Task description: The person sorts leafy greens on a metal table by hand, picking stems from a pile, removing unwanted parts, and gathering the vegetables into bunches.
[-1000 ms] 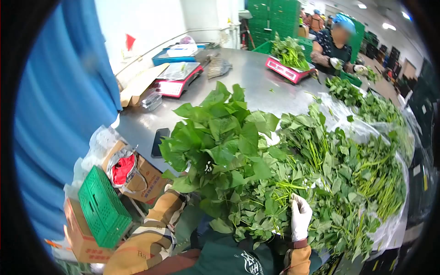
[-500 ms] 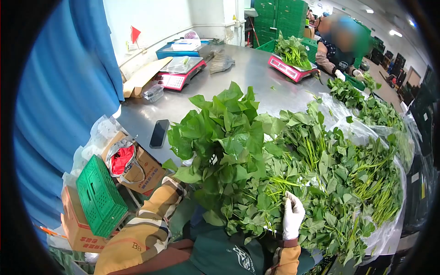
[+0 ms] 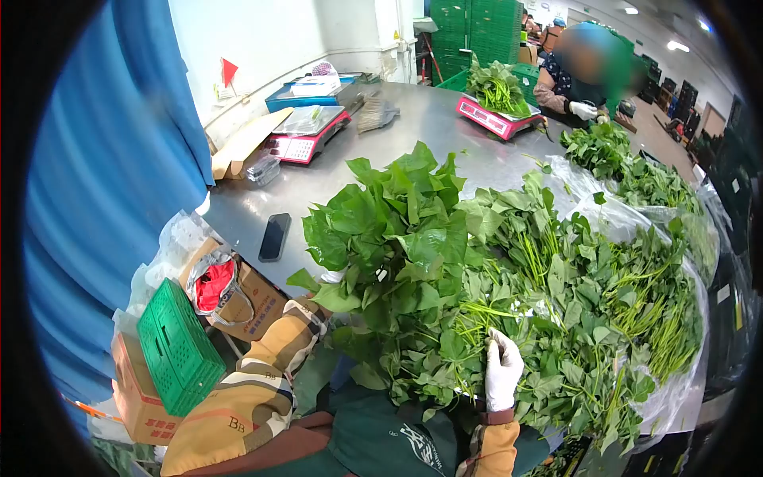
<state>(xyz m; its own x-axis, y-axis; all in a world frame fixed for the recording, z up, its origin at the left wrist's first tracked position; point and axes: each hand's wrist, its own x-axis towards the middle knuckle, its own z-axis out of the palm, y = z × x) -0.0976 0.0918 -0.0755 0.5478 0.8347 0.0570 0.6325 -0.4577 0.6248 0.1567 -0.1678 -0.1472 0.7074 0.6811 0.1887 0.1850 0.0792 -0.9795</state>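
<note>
A large bunch of sweet potato leaves (image 3: 389, 219) stands up in front of me, leaves on top. My left hand (image 3: 332, 277), in a white glove, grips it from the left; leaves cover most of that hand. My right hand (image 3: 504, 372), also gloved in white, is at the pile's near side with fingers bent and fingertips together at the stems (image 3: 479, 318). It seems to pinch a stem, though the leaves partly hide the tips. Right of the bunch spreads a wide pile of the same greens (image 3: 588, 318), lying on clear plastic film (image 3: 592, 195).
On the metal table (image 3: 421, 119) are a phone (image 3: 274, 237), a scale (image 3: 306, 143), a brush (image 3: 377, 114) and a second scale (image 3: 497, 119) carrying greens. Left of me stand a green crate (image 3: 179, 346) and cartons (image 3: 253, 306). A co-worker (image 3: 568, 87) stands across the table.
The bunch in my left hand has shifted slightly to the right. My right hand stays at the stems. The co-worker's gloved hands have moved closer to their body, and my view has tilted slightly.
</note>
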